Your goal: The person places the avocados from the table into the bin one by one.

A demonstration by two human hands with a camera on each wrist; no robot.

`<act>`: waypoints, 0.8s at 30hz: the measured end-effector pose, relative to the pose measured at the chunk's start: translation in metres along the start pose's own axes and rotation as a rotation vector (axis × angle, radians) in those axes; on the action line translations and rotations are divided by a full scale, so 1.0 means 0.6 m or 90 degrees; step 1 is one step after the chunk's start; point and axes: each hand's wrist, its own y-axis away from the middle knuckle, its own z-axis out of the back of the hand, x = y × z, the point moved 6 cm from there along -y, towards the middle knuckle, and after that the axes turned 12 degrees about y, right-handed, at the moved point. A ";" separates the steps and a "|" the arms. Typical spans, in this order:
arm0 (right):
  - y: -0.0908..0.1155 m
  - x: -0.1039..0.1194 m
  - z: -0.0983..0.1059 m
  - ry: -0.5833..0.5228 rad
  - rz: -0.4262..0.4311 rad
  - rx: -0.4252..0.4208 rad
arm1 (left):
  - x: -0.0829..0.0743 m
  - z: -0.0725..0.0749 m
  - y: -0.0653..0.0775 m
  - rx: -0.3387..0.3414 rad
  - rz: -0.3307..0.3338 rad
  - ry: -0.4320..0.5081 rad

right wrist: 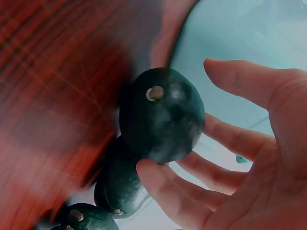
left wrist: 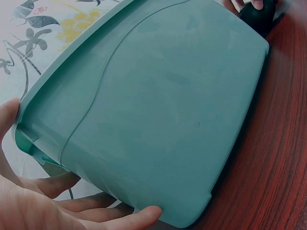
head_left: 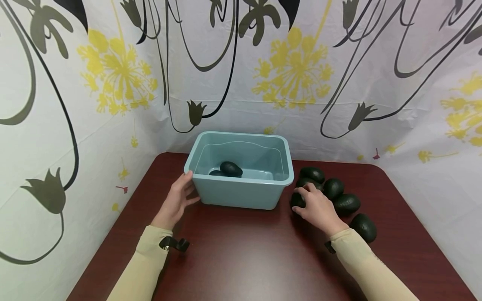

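A light blue plastic bin (head_left: pixel 241 192) stands at the back of the table, with two avocados (head_left: pixel 231 169) lying inside. My left hand (head_left: pixel 179 198) is at the bin's left end; its thumb (left wrist: pixel 8 115) meets the rim and its loosely spread fingers lie along the end wall. To the right of the bin, my right hand (head_left: pixel 318 207) reaches over an avocado (right wrist: pixel 160 115) in a group. In the right wrist view its fingers (right wrist: pixel 223 139) come up around that avocado's side, while the thumb stands apart from it.
Several more avocados (head_left: pixel 347 204) sit clustered right of the bin, the nearest avocado (head_left: pixel 363 228) close beside my right wrist. The dark red-brown wooden table (head_left: pixel 241 251) meets a white patterned cloth (head_left: pixel 233 92) behind and at both sides.
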 end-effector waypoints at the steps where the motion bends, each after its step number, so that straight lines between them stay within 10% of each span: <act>1: 0.001 0.000 -0.002 0.003 0.001 -0.001 | 0.000 0.000 0.000 0.000 0.000 0.001; 24: 0.013 -0.011 -0.014 -0.025 -0.018 0.020 | 0.000 0.000 0.001 0.003 -0.007 -0.013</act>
